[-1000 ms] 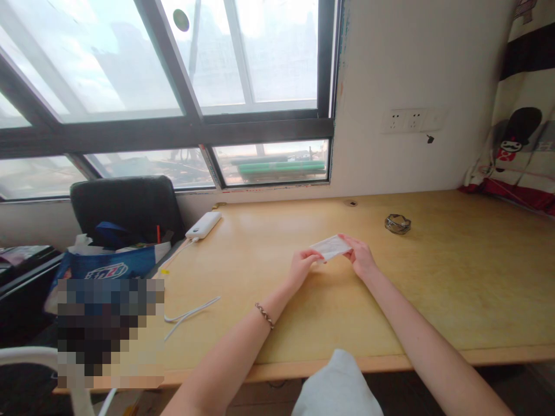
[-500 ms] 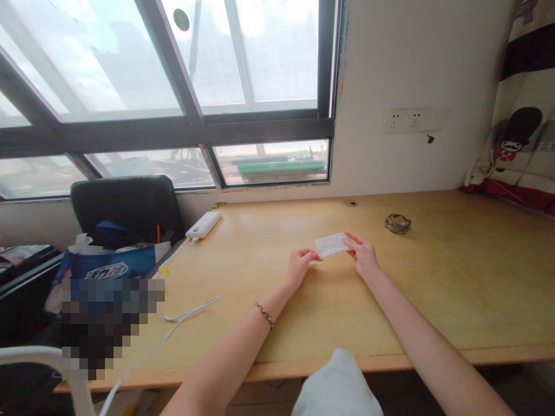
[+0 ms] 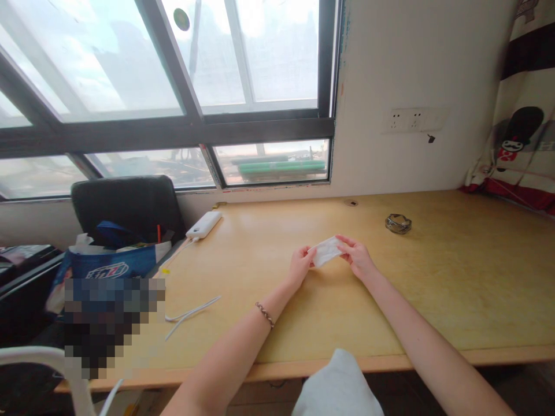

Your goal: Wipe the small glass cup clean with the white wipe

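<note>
A small white rectangular piece (image 3: 326,251), looking like a folded tissue or thin packet, is held between my two hands above the wooden table (image 3: 455,289). My left hand (image 3: 302,264) grips its left end, thumb on top and fingers beneath. At its right end, my right hand (image 3: 356,257) pinches the upper corner. Both hands are closed on the piece, which tilts up slightly toward the right. A bracelet circles my left wrist.
A dark openwork ring-shaped object (image 3: 398,223) lies to the right on the table. At the back left is a white power strip (image 3: 204,225), with a white cable (image 3: 193,311) nearer. A black chair (image 3: 128,202) carries a blue bag (image 3: 117,263).
My left hand has closed further over the left end of the white piece. The piece and my right hand have shifted slightly left, and the piece is tilted more.
</note>
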A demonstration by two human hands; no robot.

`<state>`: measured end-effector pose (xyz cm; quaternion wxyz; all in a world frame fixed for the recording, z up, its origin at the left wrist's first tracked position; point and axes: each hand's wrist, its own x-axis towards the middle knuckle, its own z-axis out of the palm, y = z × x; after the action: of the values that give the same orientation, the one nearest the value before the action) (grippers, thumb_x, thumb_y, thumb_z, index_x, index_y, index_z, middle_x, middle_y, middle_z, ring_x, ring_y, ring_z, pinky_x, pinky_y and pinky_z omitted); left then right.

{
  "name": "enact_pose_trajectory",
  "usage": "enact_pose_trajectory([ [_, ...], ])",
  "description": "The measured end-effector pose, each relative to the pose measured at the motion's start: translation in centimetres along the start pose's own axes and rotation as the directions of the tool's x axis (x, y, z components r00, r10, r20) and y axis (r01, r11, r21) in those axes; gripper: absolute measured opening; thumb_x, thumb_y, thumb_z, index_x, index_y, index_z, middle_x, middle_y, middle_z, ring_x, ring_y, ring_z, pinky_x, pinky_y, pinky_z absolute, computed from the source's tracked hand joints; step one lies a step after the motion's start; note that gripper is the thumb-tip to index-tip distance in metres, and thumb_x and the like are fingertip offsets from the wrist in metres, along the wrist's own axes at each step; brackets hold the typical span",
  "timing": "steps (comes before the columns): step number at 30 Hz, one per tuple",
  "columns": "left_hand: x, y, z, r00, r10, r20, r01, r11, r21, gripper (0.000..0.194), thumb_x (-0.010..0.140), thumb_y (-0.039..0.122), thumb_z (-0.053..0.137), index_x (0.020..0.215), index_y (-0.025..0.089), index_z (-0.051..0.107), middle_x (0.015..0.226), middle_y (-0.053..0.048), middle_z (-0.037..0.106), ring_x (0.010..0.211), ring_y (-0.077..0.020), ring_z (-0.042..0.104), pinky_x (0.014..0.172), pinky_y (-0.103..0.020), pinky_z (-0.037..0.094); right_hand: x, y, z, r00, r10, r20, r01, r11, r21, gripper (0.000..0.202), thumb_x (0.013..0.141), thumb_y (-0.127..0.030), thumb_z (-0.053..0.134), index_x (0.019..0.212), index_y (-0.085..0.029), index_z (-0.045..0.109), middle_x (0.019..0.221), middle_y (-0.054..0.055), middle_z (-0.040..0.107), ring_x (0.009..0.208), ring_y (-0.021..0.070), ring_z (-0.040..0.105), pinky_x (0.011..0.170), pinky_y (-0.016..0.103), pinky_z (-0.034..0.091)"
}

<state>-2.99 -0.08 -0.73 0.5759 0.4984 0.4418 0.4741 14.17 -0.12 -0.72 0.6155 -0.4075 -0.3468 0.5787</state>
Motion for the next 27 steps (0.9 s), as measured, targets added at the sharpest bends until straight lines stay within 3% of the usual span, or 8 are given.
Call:
enact_pose_trajectory([
  [6,0.32,-0.37,-0.36,0.996,0.044,-0.074,-0.041,0.998,0.042,0.026,0.064,0.038,0.057,0.067,0.013,0.056,0.057,0.001,0.055,0.052,-0.0112,0.053,0.045,-0.019,0.041,-0.32,-0.39,0.15,0.999,0.005,-0.047,-0.008,0.999,-0.053,0.035,0.054,-0.023,0.070,0.088,-0.019,0.064,0.086,0.004,0.065,0.069,0.0125,0.059,0.057,0.021,0.047],
  [10,0.32,-0.31,-0.21,1.000,0.025,-0.012,-0.025,0.999,-0.025,0.027,0.064,0.039,0.057,0.070,0.012,0.056,0.060,0.000,0.058,0.052,-0.0126,0.055,0.047,-0.023,0.046,-0.49,-0.48,0.31,0.998,-0.006,-0.070,0.001,0.998,-0.071,0.040,0.055,-0.025,0.070,0.094,-0.021,0.061,0.090,0.003,0.063,0.068,0.0123,0.058,0.052,0.020,0.045],
  [16,0.23,-0.39,-0.02,0.997,0.029,0.075,-0.024,0.997,-0.073,0.032,0.063,0.040,0.061,0.072,0.010,0.054,0.063,-0.002,0.059,0.052,-0.0134,0.057,0.048,-0.028,0.051,-0.63,-0.42,0.55,0.999,-0.024,-0.032,0.022,0.998,-0.058,0.042,0.053,-0.025,0.071,0.093,-0.018,0.059,0.075,0.002,0.062,0.062,0.0133,0.057,0.051,0.022,0.044],
  [27,0.15,-0.32,-0.27,0.997,0.067,0.029,-0.065,0.996,-0.061,0.035,0.062,0.044,0.062,0.070,0.011,0.053,0.062,-0.001,0.057,0.054,-0.0127,0.057,0.049,-0.027,0.054,-0.35,-0.34,0.25,0.984,-0.089,-0.152,0.076,0.993,-0.094,0.035,0.051,-0.026,0.071,0.083,-0.018,0.061,0.069,0.000,0.059,0.056,0.0113,0.053,0.046,0.021,0.039],
])
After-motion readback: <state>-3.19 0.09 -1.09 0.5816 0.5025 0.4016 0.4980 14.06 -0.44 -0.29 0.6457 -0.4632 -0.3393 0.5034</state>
